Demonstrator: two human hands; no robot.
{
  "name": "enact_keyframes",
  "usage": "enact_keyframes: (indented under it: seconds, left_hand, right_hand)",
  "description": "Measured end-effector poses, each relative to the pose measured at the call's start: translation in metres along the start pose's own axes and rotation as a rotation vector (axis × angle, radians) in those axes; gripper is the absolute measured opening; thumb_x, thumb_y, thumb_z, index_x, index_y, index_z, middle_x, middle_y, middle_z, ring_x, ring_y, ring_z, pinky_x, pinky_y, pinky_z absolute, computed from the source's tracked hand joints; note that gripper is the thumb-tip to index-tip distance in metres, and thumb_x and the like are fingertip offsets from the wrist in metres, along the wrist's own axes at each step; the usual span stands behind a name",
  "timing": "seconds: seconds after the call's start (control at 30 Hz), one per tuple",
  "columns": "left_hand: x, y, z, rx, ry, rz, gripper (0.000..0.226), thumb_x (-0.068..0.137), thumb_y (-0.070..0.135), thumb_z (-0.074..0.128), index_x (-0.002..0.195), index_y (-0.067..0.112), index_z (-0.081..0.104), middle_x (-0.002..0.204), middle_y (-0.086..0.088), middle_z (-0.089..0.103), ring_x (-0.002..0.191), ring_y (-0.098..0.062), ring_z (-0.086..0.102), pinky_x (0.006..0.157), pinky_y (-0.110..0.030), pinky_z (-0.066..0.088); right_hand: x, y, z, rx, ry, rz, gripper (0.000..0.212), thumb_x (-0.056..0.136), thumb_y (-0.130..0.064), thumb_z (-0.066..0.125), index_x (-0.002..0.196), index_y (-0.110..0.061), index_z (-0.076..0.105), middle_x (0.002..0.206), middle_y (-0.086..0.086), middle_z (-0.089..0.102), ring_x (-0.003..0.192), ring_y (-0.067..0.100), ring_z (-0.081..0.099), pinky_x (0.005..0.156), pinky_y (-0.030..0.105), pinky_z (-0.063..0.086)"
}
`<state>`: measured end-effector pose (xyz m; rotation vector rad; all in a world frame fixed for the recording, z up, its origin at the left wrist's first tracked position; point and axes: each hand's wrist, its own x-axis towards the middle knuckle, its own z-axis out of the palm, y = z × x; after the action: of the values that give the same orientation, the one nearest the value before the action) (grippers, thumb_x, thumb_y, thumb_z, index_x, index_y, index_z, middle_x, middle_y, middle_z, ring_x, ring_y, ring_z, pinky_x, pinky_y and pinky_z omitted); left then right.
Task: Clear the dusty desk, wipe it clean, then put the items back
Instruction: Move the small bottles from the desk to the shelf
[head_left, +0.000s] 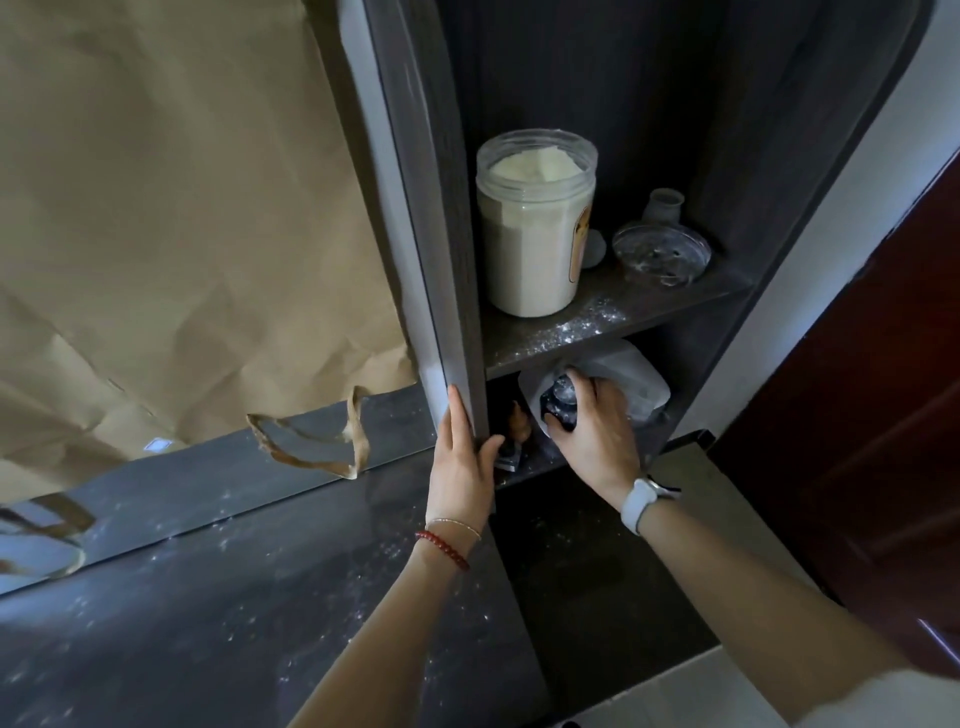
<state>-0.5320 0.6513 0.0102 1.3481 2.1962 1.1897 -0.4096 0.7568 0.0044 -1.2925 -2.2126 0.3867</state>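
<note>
Two hands work at the dusty desk (218, 613): the left hand (462, 467) lies flat, fingers apart, on the shelf upright (441, 291); the right hand (597, 431) closes on a small dark jar (563, 402) in the lower compartment. Dragged out carelessly, it may snag the white plastic (634, 374) behind. Above, jolting could tip the open powder jar (535, 223).

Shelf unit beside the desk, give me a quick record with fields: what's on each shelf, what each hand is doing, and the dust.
upper shelf: clear jar of pale powder, glass dish, small grey vase
lower shelf: white container, small dark object
left hand: resting open on the shelf unit's side panel
right hand: closed around the small dark object
dust: white specks on upper shelf board and desk
</note>
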Motion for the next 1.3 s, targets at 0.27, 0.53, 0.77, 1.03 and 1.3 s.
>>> enact_keyframes:
  seconds: [0.27, 0.53, 0.77, 1.03, 1.3]
  left_hand:
    - [0.001, -0.006, -0.001, -0.02, -0.001, 0.036, 0.075, 0.087, 0.034, 0.049, 0.134, 0.038, -0.009, 0.141, -0.016, 0.034, 0.11, -0.04, 0.054, 0.094, -0.05, 0.047]
    - [-0.008, -0.01, -0.006, -0.011, -0.059, -0.028, 0.074, 0.089, 0.026, 0.054, 0.144, 0.023, 0.004, 0.146, -0.013, 0.03, 0.132, -0.027, 0.034, 0.107, -0.04, 0.037]
    - [-0.083, -0.031, 0.028, 0.295, -0.446, -0.175, 0.06, 0.09, 0.032, 0.045, 0.143, 0.018, 0.019, 0.152, -0.007, 0.016, 0.139, -0.026, 0.015, 0.109, -0.046, 0.024]
    - [-0.142, 0.026, 0.103, 0.543, -0.9, 0.465, 0.057, 0.085, 0.042, 0.025, 0.136, 0.019, 0.035, 0.146, -0.003, 0.033, 0.135, -0.02, 0.027, 0.11, -0.039, 0.021]
    - [-0.282, 0.133, 0.2, 0.5, -1.153, 0.918, 0.042, 0.09, 0.031, 0.036, 0.128, 0.015, 0.045, 0.134, -0.003, 0.048, 0.125, -0.021, 0.041, 0.104, -0.032, 0.028]
  right_hand:
    - [0.016, -0.004, 0.008, -0.052, -0.005, 0.075, 0.059, 0.073, -0.017, 0.072, 0.125, -0.001, 0.047, 0.104, 0.027, 0.055, 0.102, 0.044, 0.048, 0.084, 0.051, 0.045]
    - [-0.007, -0.007, 0.002, -0.085, 0.037, 0.085, 0.068, 0.083, -0.026, 0.06, 0.139, -0.007, 0.027, 0.138, 0.026, 0.037, 0.127, 0.04, 0.035, 0.101, 0.05, 0.037]
    - [-0.132, 0.019, -0.006, -0.123, -0.049, 0.327, 0.056, 0.085, -0.039, 0.031, 0.129, -0.009, 0.048, 0.135, 0.02, 0.048, 0.13, 0.039, 0.036, 0.103, 0.059, 0.033]
    - [-0.293, 0.067, -0.066, -0.137, -0.145, 0.892, 0.055, 0.086, -0.038, 0.026, 0.13, -0.014, 0.047, 0.14, 0.007, 0.045, 0.137, 0.025, 0.025, 0.112, 0.046, 0.017]
    - [-0.467, 0.114, -0.158, -0.031, 0.304, 1.297, 0.032, 0.091, -0.021, 0.046, 0.117, -0.006, 0.058, 0.119, 0.013, 0.06, 0.118, 0.032, 0.046, 0.096, 0.04, 0.039]
